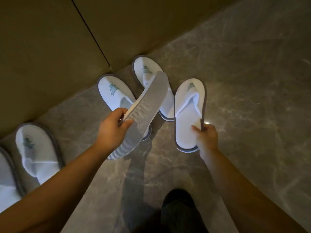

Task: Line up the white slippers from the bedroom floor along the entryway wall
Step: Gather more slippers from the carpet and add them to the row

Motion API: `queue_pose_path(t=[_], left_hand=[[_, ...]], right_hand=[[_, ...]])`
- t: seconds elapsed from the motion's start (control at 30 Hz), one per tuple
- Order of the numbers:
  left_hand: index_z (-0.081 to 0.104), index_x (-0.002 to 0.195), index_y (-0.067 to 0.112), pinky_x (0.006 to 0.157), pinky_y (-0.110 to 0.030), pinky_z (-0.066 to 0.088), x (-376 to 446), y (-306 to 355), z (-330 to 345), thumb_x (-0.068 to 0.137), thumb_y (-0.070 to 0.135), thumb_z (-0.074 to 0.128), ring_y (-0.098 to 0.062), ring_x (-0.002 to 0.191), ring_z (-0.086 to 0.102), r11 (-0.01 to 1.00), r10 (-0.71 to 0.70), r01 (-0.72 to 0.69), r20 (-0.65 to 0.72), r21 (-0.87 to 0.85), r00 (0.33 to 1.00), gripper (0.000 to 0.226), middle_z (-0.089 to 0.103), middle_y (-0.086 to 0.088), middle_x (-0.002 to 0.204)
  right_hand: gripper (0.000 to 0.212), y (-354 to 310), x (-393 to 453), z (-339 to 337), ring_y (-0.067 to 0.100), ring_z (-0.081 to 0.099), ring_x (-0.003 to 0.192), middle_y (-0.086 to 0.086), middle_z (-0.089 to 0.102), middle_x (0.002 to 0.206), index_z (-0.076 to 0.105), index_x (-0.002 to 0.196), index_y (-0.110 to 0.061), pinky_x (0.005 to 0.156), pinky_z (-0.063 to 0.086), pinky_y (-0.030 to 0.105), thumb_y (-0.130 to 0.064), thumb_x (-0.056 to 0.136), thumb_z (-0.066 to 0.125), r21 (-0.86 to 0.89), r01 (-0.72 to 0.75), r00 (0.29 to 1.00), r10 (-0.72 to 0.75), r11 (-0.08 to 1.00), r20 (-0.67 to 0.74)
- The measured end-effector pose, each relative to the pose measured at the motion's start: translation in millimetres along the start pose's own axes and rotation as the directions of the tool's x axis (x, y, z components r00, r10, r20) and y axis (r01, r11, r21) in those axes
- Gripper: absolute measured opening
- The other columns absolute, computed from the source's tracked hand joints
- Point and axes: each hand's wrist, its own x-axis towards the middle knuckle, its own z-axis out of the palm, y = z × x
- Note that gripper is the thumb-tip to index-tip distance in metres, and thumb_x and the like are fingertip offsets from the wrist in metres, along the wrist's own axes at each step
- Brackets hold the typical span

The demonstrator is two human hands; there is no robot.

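Six slippers: left hand [111, 130] grips sole-up slipper [144, 113]; right hand [206, 137] pinches upright slipper [188, 113]; four floor slippers [114, 93] by wall [50, 47].

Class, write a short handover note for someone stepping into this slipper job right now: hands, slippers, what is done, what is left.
Left hand: grips a slipper turned sole-up, held above the floor.
Right hand: pinches the heel edge of an upright slipper, toe toward the wall.
Done: two slippers lie toes to the wall ahead; one more sits further left, with another partly cut off at the frame edge.
Left: flip the left-hand slipper, then probably set both held slippers in the row.
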Motion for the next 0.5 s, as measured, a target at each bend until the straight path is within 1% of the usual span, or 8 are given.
queue_pose_path(t=[0.13, 0.2, 0.27, 0.37, 0.4, 0.43, 0.47, 0.5], left_hand=[[0.056, 0.098, 0.011, 0.059, -0.012, 0.033, 16.5, -10.3, 19.9, 0.086, 0.017, 0.053, -0.008, 0.074, 0.046, 0.991, 0.127, -0.127, 0.015, 0.028, 0.992, 0.013, 0.052, 0.002, 0.087], [0.056, 0.099, 0.009, 0.059, -0.012, 0.033, 19.3, -7.2, 22.0, 0.086, 0.017, 0.054, -0.011, 0.076, 0.047, 0.986, 0.157, -0.158, 0.024, 0.044, 0.987, 0.015, 0.053, 0.001, 0.088], [0.057, 0.100, 0.008, 0.060, -0.012, 0.033, 15.7, -0.3, 20.8, 0.086, 0.017, 0.054, -0.014, 0.079, 0.048, 0.981, 0.181, -0.183, 0.039, 0.061, 0.983, 0.017, 0.054, 0.000, 0.089], [0.059, 0.102, 0.009, 0.063, -0.022, 0.034, 11.9, 13.4, 17.3, 0.085, 0.016, 0.055, -0.017, 0.083, 0.050, 0.963, 0.239, -0.251, 0.118, 0.095, 0.964, 0.019, 0.060, -0.006, 0.095], [0.060, 0.103, 0.009, 0.066, -0.020, 0.035, 11.9, 18.9, 16.0, 0.085, 0.015, 0.056, -0.018, 0.083, 0.051, 0.952, 0.269, -0.286, 0.147, 0.106, 0.952, 0.019, 0.063, -0.009, 0.097], [0.061, 0.103, 0.008, 0.067, -0.014, 0.035, 12.6, 25.0, 14.8, 0.084, 0.014, 0.057, -0.018, 0.083, 0.051, 0.939, 0.305, -0.325, 0.168, 0.111, 0.937, 0.020, 0.064, -0.011, 0.098], [0.062, 0.102, 0.007, 0.065, -0.006, 0.033, 13.6, 31.3, 13.9, 0.083, 0.012, 0.058, -0.016, 0.081, 0.050, 0.925, 0.342, -0.365, 0.181, 0.109, 0.922, 0.020, 0.065, -0.012, 0.098], [0.063, 0.101, 0.006, 0.063, -0.004, 0.033, 14.9, 36.9, 12.9, 0.082, 0.011, 0.059, -0.015, 0.079, 0.048, 0.913, 0.373, -0.395, 0.188, 0.102, 0.909, 0.019, 0.066, -0.013, 0.097]], right_hand=[[0.047, 28.2, 28.6, 8.4, 0.034, 0.056, 0.106, 0.020, 0.059, 0.118, 0.050, 0.116, 0.004, 0.081, 0.047, 0.035, -0.018, 0.079, 0.066, -0.023, 0.085, 0.996, -0.084, 0.996, 0.035], [0.061, 27.7, 27.4, 3.4, 0.034, 0.049, 0.115, 0.019, 0.052, 0.127, 0.044, 0.124, 0.001, 0.091, 0.043, 0.039, -0.024, 0.075, 0.070, -0.138, 0.153, 0.988, -0.156, 0.978, -0.006], [0.070, 17.2, 18.7, -8.3, 0.032, 0.043, 0.123, 0.017, 0.047, 0.132, 0.041, 0.128, -0.004, 0.101, 0.039, 0.042, -0.027, 0.071, 0.074, -0.238, 0.283, 0.954, -0.299, 0.929, -0.031], [0.077, -17.3, 0.4, -23.1, 0.029, 0.034, 0.129, 0.014, 0.037, 0.140, 0.036, 0.133, -0.009, 0.103, 0.034, 0.041, -0.026, 0.068, 0.076, -0.211, 0.514, 0.854, -0.519, 0.831, 0.039], [0.080, -30.1, -4.6, -24.8, 0.028, 0.030, 0.131, 0.014, 0.033, 0.143, 0.034, 0.135, -0.010, 0.105, 0.031, 0.040, -0.025, 0.069, 0.076, -0.212, 0.595, 0.801, -0.594, 0.775, 0.078], [0.080, -42.5, -7.9, -24.7, 0.029, 0.026, 0.133, 0.014, 0.030, 0.145, 0.034, 0.136, -0.011, 0.106, 0.027, 0.040, -0.025, 0.069, 0.076, -0.238, 0.666, 0.743, -0.656, 0.707, 0.132], [0.079, -54.1, -9.8, -23.3, 0.029, 0.024, 0.135, 0.012, 0.029, 0.146, 0.034, 0.136, -0.014, 0.108, 0.024, 0.041, -0.027, 0.069, 0.075, -0.279, 0.720, 0.691, -0.695, 0.636, 0.199], [0.075, -64.5, -10.6, -21.2, 0.029, 0.023, 0.135, 0.010, 0.030, 0.147, 0.037, 0.135, -0.017, 0.109, 0.021, 0.042, -0.030, 0.071, 0.073, -0.340, 0.750, 0.656, -0.703, 0.568, 0.274]])
